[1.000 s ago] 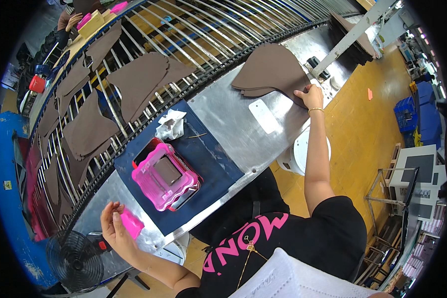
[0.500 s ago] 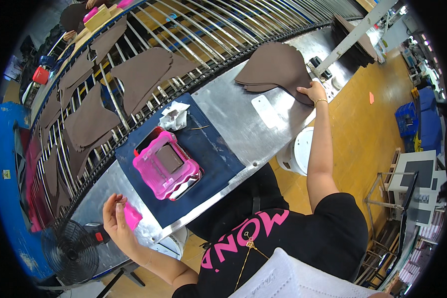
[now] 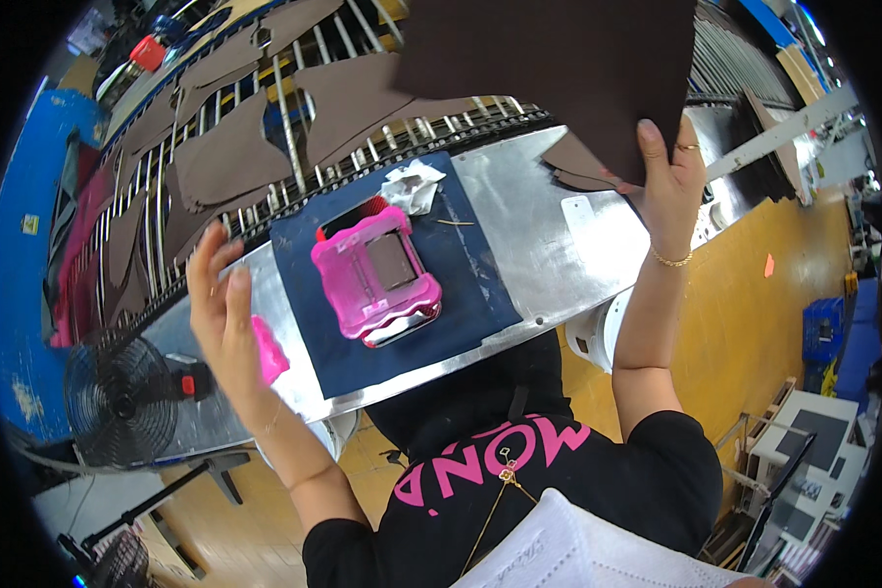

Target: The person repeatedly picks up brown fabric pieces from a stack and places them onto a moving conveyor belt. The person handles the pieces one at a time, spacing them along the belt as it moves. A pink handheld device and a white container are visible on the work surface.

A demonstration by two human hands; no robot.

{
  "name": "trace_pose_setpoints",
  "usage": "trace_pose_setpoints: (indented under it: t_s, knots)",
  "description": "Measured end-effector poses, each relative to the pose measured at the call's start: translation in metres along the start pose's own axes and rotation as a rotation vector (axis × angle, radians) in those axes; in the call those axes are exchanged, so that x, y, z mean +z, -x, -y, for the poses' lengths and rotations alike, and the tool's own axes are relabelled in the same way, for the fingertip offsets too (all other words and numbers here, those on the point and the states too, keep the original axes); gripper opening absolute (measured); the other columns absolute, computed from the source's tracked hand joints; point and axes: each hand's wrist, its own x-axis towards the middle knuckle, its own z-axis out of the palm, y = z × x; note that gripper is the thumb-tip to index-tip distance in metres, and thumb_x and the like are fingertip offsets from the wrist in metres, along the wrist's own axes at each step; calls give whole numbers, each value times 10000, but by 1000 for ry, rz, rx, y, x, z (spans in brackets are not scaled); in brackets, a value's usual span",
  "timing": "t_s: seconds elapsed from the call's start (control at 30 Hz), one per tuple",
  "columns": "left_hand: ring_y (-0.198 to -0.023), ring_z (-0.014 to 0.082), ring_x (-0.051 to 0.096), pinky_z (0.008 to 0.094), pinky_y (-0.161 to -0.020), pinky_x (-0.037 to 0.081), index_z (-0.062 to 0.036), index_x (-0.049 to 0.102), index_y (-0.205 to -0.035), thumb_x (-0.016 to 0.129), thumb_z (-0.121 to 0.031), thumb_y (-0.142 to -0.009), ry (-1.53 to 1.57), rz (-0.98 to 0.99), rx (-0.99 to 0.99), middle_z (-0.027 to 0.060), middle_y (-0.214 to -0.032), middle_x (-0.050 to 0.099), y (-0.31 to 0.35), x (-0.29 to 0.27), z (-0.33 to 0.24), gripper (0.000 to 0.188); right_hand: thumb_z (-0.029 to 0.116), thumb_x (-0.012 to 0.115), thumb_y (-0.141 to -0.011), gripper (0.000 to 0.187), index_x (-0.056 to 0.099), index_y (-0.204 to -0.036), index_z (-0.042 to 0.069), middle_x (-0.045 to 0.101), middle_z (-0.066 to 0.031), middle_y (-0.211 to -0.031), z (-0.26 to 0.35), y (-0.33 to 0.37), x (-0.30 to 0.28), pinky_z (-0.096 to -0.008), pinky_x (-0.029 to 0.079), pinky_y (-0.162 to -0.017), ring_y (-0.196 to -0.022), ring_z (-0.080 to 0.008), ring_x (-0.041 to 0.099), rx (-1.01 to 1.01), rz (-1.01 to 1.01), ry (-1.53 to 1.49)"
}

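Note:
My right hand point(image 3: 674, 191) is closed on the lower edge of a flat dark brown cut piece point(image 3: 568, 69), which is lifted close to me and covers part of the rack behind it. Below it, more brown cut pieces point(image 3: 580, 162) lie on the metal table point(image 3: 490, 186), partly hidden. My left hand point(image 3: 220, 314) is raised over the table's left part, fingers apart and nothing in it, near a small bright pink object point(image 3: 269, 350). Between my hands, a pink plastic basket point(image 3: 348, 294) holding a brown block point(image 3: 392, 261) stands on a dark blue mat point(image 3: 475, 304).
A rack of metal bars point(image 3: 282, 118) runs along the far side, with several brown pieces point(image 3: 220, 157) on it. Crumpled white paper point(image 3: 414, 186) lies on the mat. A black fan point(image 3: 122, 402) is at left; a metal bar point(image 3: 784, 134) slants at right.
My right hand has raised a brown piece off the stack on the table, bringing it up and nearer. My left hand has moved up with its fingers more spread. The view has shifted.

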Motion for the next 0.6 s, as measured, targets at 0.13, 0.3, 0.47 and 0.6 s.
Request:
trace_pose_setpoints:
  t_s: [0.13,0.3,0.47,0.6]
  knots:
    - [-980,167,608,253,-723,487,0,557,-1184,576,-187,-915,315,-68,-9,156,-1153,595,-19,14,-1,328,179,563,-931,308,514,-1173,-4,651,-97,-859,13,21,60,-197,457,-394,-545,-166,647,-31,284,-321]
    - [-518,113,575,210,-460,413,24,620,-905,625,-169,-890,53,-81,-109,115,-711,656,-18,-55,-17,193,210,625,-890,381,520,-1191,3,681,-116,-878,8,37,121,-248,512,-525,-696,-212,679,-239,443,-181]
    - [-536,92,544,193,-456,381,13,632,-898,643,-155,-884,-106,-230,-32,67,-633,598,-3,-101,-30,169,225,682,-828,357,600,-1109,21,689,-140,-812,2,44,151,-286,498,-595,-660,-255,663,-288,708,10]
    - [-518,77,525,182,-459,371,17,630,-905,650,-125,-876,-152,-278,-76,49,-620,573,15,-114,-30,146,227,703,-799,325,642,-1067,54,681,-107,-746,-2,53,161,-279,482,-565,-610,-249,638,-249,778,44]
